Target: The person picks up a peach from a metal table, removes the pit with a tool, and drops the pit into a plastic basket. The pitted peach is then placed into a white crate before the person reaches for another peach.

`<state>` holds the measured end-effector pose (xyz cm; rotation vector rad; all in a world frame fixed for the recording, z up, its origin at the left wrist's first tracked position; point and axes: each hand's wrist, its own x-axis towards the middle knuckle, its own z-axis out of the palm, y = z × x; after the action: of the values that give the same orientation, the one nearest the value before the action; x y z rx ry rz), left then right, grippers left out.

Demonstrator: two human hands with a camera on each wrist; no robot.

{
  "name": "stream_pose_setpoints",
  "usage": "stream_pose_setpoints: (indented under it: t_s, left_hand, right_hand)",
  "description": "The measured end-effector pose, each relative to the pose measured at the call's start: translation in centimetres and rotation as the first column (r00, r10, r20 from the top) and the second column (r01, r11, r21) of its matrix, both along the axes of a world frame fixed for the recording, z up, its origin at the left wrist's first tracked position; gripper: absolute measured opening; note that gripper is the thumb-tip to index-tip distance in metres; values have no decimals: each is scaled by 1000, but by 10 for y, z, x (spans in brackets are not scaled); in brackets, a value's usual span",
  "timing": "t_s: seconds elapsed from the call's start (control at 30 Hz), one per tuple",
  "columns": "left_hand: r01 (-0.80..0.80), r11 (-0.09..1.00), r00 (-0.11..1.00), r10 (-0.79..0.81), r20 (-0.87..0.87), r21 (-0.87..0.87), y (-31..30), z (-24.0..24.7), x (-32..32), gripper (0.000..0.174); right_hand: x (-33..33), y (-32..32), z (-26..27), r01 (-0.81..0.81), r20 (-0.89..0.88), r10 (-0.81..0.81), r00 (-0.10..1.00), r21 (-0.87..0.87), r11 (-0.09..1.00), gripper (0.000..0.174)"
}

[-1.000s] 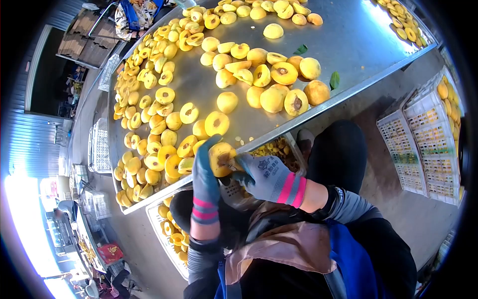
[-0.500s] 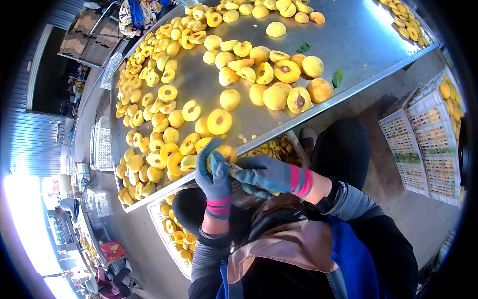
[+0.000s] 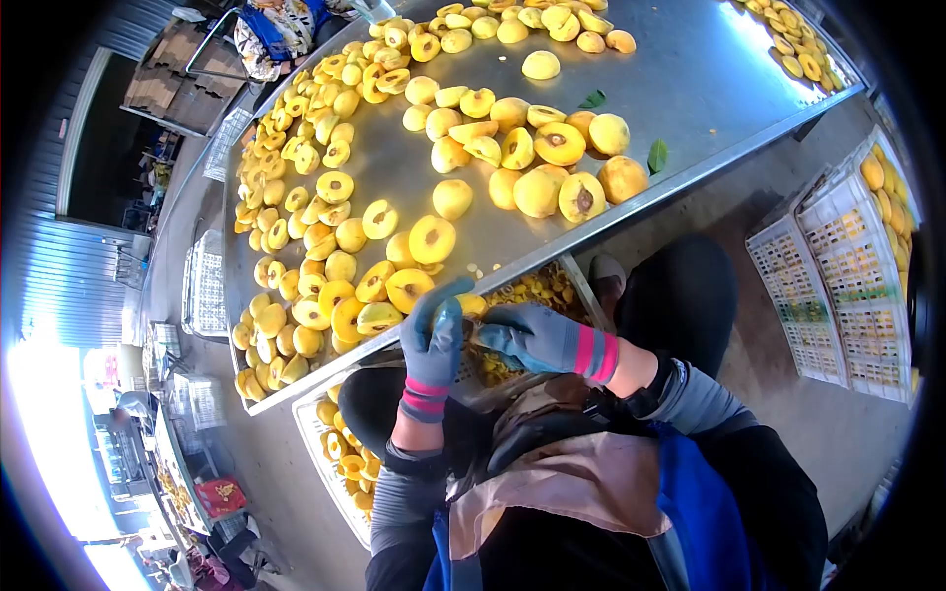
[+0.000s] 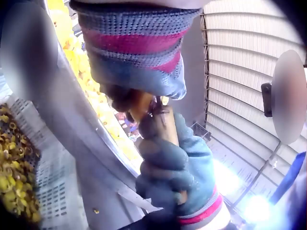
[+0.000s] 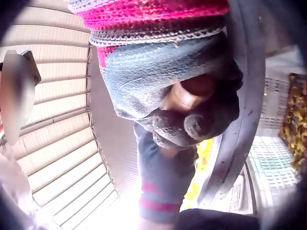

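Note:
My gloved left hand (image 3: 432, 330) grips a yellow peach piece (image 3: 473, 304) by the near edge of the metal table. My gloved right hand (image 3: 532, 337) is close beside it, fingers wrapped around a tool with a wooden handle (image 4: 167, 127). In the left wrist view, the tool's thin dark metal end meets the fruit (image 4: 142, 106), while my left hand (image 4: 136, 62) covers much of the piece. The right wrist view shows the rounded handle end (image 5: 187, 98) within my right hand's curled fingers. Cut peach halves (image 3: 432, 239) lie on the table just beyond my hands.
Many peach halves (image 3: 325, 212) spread over the metal table (image 3: 680, 89), with two green leaves near its edge. Below sits a crate of scraps (image 3: 537, 293); another crate of halves (image 3: 345, 458) stands near my left knee. Stacked white crates (image 3: 828, 286) hold peaches at the right.
The held peach has turned: its cut face pointed up at first and is now mostly hidden. My right hand has rolled over, with its fingers wrapped around the tool, close to my left.

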<state>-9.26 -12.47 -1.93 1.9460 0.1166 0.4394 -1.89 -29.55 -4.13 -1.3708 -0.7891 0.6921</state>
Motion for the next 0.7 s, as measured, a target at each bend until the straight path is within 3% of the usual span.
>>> stream_pose_setpoints:
  t_s: [0.03, 0.07, 0.17, 0.2, 0.27, 0.3, 0.33, 0.37, 0.4, 0.43, 0.47, 0.5, 0.53, 0.57, 0.63, 0.67, 0.7]
  left_hand:
    - [-12, 999, 1000, 12, 6, -36, -2, -1, -1, 34]
    - [-23, 997, 1000, 24, 13, -71, -5, -3, -1, 34]
    - [-69, 985, 998, 67, -16, -156, -9, -3, -6, 40]
    - [-91, 980, 996, 86, -37, -180, -9, -3, -9, 43]
    - [-188, 833, 982, 167, -87, -521, 6, -13, -18, 41]
    - [-229, 709, 972, 199, -122, -667, 11, -17, -24, 42]
    - [-194, 966, 980, 185, -68, -170, 15, -18, -34, 42]
    - [-247, 895, 968, 248, 45, 371, 18, -14, -43, 46]
    - [-281, 732, 954, 282, 99, 621, 29, -13, -63, 46]
    - [-307, 592, 943, 292, 158, 745, 42, -8, -83, 45]
    - [-343, 425, 927, 299, 228, 837, 55, -3, -102, 44]
    - [-383, 342, 912, 289, 291, 858, 73, 8, -123, 41]
    - [-543, 751, 836, 526, 156, 376, 86, 17, -144, 42]
    - [-616, 739, 783, 613, -105, -272, 100, 24, -169, 44]
    - [-689, 664, 653, 742, -150, 290, 146, 11, -237, 27]
    - [-575, 611, 515, 787, -339, 544, 148, 21, -249, 28]
    - [-377, 559, 317, 827, -464, 738, 149, 32, -254, 30]
  right_hand:
    - [2, -4, 5, -118, -164, 103, 981, -83, 989, 26]
    - [-2, -4, 3, -95, -256, 82, 963, -41, 995, 28]
    - [-8, -2, -4, 13, -12, -12, 1000, 69, 998, 30]
    - [-9, -5, -2, -46, -144, 57, 988, 78, 996, 30]
    - [-8, -14, 8, -160, -396, 192, 898, 113, 981, 32]
    - [-9, -16, 10, -151, -454, 171, 874, 80, 985, 33]
    - [-9, -17, 13, -141, -508, 147, 849, 49, 989, 35]
    - [-5, -16, 16, -128, -554, 120, 824, 24, 992, 36]
    - [4, -18, 16, -241, -404, 163, 900, -151, 959, 38]
    - [-1, -17, -1, -114, -61, 100, 993, -285, 952, 37]
    - [-8, -11, -33, 54, 295, 59, 954, -362, 930, 37]
    - [-14, -6, -50, 238, 612, 43, 790, -370, 898, 37]
    - [-10, -6, -21, 75, 406, 295, 865, -685, 725, 37]
    - [-8, 0, -32, 58, 420, 391, 819, -739, 672, 37]
    - [-10, 9, -67, 43, 410, 575, 708, -838, 544, 37]
    - [-16, 12, -53, 129, 422, 602, 677, -874, 468, 38]
    - [-18, 10, -52, 129, 454, 545, 705, -838, 531, 38]
